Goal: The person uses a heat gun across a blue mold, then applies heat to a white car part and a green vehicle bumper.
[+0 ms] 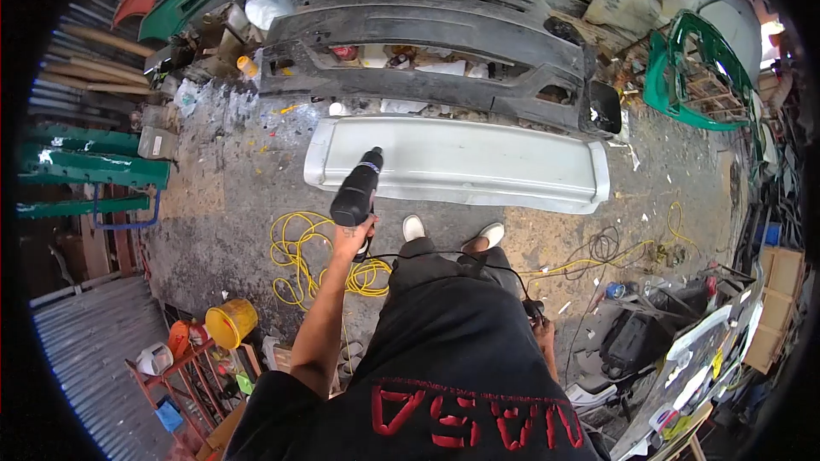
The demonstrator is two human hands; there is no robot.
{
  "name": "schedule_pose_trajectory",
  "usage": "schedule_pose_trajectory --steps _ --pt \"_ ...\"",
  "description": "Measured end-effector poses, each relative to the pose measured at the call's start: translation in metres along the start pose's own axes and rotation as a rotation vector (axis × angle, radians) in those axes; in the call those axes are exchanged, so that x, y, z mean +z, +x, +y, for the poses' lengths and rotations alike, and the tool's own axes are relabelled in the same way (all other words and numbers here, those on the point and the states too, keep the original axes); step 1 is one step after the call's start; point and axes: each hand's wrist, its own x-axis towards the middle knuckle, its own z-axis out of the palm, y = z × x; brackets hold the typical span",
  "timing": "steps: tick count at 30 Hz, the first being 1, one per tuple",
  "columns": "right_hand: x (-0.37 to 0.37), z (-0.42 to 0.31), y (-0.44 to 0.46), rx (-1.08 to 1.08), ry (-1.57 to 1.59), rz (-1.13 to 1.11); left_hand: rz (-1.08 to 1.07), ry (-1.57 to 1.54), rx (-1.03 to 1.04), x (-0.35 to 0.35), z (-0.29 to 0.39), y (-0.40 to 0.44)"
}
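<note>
My left hand is closed round the grip of a black heat gun. Its nozzle points forward over a long white panel lying on the floor. From the gun a black cord runs across my legs to my right side. There my right hand, partly hidden by my shirt, is closed on a small black object at the cord's end, perhaps a plug or connector; its exact kind is unclear. On the floor near my left arm lies a coiled yellow cable.
A large grey bumper lies beyond the white panel. Green parts stand at left and right. A yellow bucket sits by a red rack. More cable trails along the floor at right.
</note>
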Motion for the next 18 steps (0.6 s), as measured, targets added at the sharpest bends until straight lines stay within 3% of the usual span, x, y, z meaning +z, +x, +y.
schedule_pose_trajectory --steps 2,4,5,7,8,10,11,18 --pt "0.003 0.011 -0.001 -0.017 0.039 0.039 -0.055 -0.126 -0.026 0.027 -0.013 0.004" --pt "0.007 0.025 -0.001 -0.256 -0.124 0.131 -0.146 -0.023 0.056 0.055 -0.033 0.014" --pt "0.002 0.014 -0.003 -0.256 -0.125 0.134 -0.190 -0.002 0.146 0.068 -0.035 0.014" --pt "-0.006 -0.002 -0.007 0.054 -0.009 0.030 -0.211 0.055 0.324 0.093 -0.025 0.009" --pt "-0.009 -0.006 -0.008 0.052 -0.010 0.031 -0.183 0.093 0.410 0.103 -0.014 0.004" --pt "-0.009 -0.005 -0.006 0.155 0.018 -0.013 -0.282 0.192 0.310 0.119 -0.021 0.009" --pt "-0.010 -0.010 -0.007 0.184 0.067 -0.005 -0.288 0.031 0.383 0.118 0.000 -0.003" --pt "-0.002 0.005 -0.008 0.147 0.129 0.007 -0.123 0.031 0.449 0.077 -0.022 0.012"
